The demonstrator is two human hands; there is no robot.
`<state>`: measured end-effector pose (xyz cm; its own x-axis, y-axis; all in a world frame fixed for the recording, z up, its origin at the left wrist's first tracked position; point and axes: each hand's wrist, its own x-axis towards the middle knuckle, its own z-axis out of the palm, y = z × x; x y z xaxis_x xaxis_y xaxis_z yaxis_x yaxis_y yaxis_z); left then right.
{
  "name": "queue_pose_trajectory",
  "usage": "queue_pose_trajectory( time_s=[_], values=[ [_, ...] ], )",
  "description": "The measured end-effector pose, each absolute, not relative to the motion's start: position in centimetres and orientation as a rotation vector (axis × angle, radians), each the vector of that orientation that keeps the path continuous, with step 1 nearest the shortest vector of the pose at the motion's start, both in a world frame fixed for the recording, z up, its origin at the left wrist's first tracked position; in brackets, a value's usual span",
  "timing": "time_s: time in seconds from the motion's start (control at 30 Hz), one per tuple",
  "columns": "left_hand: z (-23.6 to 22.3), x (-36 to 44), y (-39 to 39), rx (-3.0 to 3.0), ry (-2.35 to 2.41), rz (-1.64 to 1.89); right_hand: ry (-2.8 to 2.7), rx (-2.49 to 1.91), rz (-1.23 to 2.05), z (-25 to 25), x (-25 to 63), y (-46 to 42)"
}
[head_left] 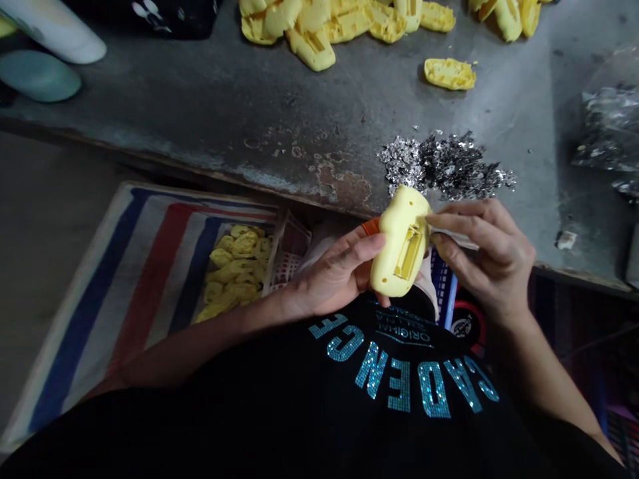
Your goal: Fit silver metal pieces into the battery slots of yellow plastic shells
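My left hand (pixel 332 269) is closed around a yellow plastic shell (pixel 392 243), which has a rectangular recess and small round holes. It is held tilted in front of my body, by the table edge. Beside the shell's right side, my right hand (pixel 492 246) has its thumb and fingers pinched together at the end of the recess. Whatever sits between those fingertips is too small to make out. Just beyond the shell, a pile of small shiny metal pieces (pixel 449 163) lies on the grey table (pixel 200 113). An orange bit (pixel 371 227) shows by my left fingers.
More yellow shells (pixel 312 46) are heaped at the back, with a single shell (pixel 449 73) nearer. A clear plastic bag (pixel 612 126) lies at right. Below left, yellow parts (pixel 239 266) fill a container beside a striped sheet (pixel 144 279). A teal rounded object (pixel 40 75) lies far left.
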<state>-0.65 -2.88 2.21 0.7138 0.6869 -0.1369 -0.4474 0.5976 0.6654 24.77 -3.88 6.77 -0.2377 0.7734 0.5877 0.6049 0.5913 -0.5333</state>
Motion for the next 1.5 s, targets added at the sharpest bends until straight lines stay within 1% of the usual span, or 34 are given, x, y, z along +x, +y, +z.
queue_pose_trajectory(
  time_s=[0.13,0.23,0.33,0.43,0.53,0.63,0.73,0.87,1.13,1.23,1.33,1.5],
  values=[
    [2.9,-0.3,-3.3,0.649,0.540,0.760,-1.984,-1.149,0.605,8.0,25.3,-2.5],
    [3.5,-0.3,-3.6,0.678,0.559,0.780,-2.077,-1.139,0.693,8.7,25.3,-1.7],
    [3.7,-0.6,-3.9,0.742,0.558,0.797,-2.110,-1.154,0.625,8.3,24.8,-1.8],
    [3.4,-1.4,-4.2,0.865,0.593,0.793,-2.031,-1.092,0.465,7.1,24.0,-2.5],
    [2.6,-2.5,-4.3,0.992,0.697,0.779,-1.949,-1.013,0.312,5.8,23.3,-2.6],
    [1.5,-3.4,-3.7,1.105,0.732,0.840,-1.930,-0.969,0.231,5.3,22.4,-1.6],
    [0.4,-4.0,-2.8,1.105,0.726,0.881,-1.982,-0.947,0.207,5.8,21.3,0.1],
    [0.1,-4.8,-2.1,0.963,0.714,1.085,-2.092,-0.880,0.215,6.7,19.7,2.3],
    [0.0,-7.2,-0.5,1.157,0.735,1.138,-2.124,-0.832,0.183,6.6,17.6,4.7],
    [0.4,-6.8,0.6,1.348,0.691,1.237,-2.119,-0.832,0.115,6.7,17.9,5.2],
    [1.7,-6.0,2.0,1.703,0.644,1.422,-2.063,-0.781,0.001,6.4,18.9,5.9],
    [3.1,-4.2,3.9,2.098,0.664,1.614,-1.795,-0.680,-0.112,4.0,19.9,7.2]
  ],
)
